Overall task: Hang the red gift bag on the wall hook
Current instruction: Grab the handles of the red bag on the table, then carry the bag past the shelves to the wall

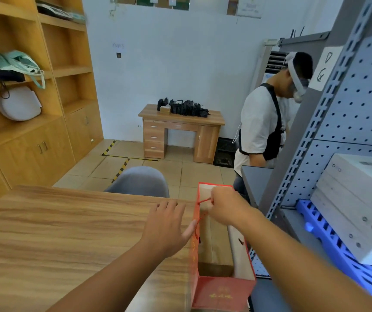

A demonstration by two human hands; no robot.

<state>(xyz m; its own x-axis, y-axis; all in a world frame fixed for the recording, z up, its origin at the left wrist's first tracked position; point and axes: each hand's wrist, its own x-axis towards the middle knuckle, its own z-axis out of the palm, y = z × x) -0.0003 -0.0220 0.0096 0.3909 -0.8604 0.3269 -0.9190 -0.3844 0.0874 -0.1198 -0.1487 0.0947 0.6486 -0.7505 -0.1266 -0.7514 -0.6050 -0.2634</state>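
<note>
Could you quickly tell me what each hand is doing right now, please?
Left hand: open, fingers spread, holding nothing.
Right hand: closed on the red cord handle of the red gift bag.

It looked like an office storeroom: wooden shelving (pixel 45 70) with cupboards lined one wall, a small desk (pixel 180 134) stood against the white partition, grey pegboard racking (pixel 360 104) held boxes, and hazard tape (pixel 122 164) marked the tiled floor.
</note>
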